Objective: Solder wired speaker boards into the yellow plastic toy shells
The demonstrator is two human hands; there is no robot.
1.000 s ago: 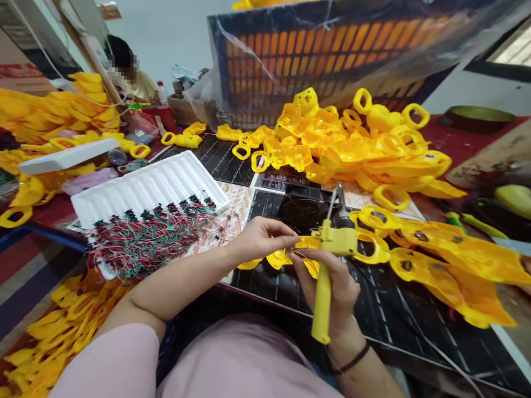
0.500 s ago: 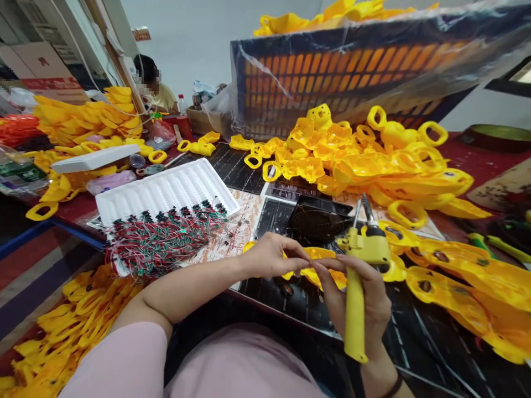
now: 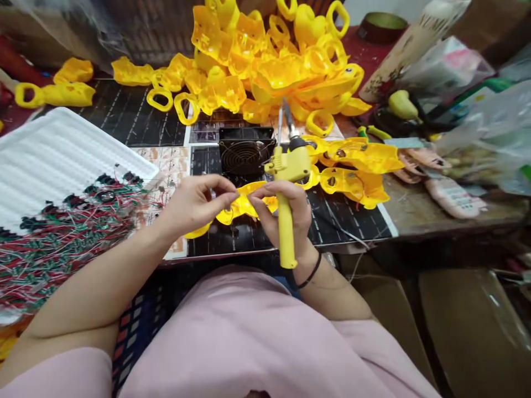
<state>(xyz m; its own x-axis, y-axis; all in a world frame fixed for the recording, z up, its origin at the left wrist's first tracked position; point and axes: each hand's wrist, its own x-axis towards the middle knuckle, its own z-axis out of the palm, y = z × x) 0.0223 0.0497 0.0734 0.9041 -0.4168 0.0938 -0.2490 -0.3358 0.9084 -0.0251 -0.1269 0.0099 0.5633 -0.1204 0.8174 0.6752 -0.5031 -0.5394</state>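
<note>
My right hand point(image 3: 302, 213) is closed on a yellow soldering gun point(image 3: 285, 221), its handle resting across the palm and its metal tip pointing up and away. The thumb and forefinger of that hand come together in front of the gun. My left hand point(image 3: 194, 204) pinches thumb to forefinger just left of them; whatever lies in the pinch is too small to make out. Below and behind both hands lies a yellow plastic shell point(image 3: 232, 213) on the black work surface, partly hidden by the fingers.
A small black fan point(image 3: 244, 155) stands behind my hands. Yellow shells point(image 3: 224, 91) are heaped at the back, and more shells point(image 3: 352, 182) lie to the right. At left, a white foam tray point(image 3: 70, 143) bears wired circuit boards point(image 3: 62, 260). Cardboard boxes point(image 3: 468, 326) stand lower right.
The view has swung right and down. My hands, which met at the fingertips, now show a small gap between them. The soldering gun stays in my right hand.
</note>
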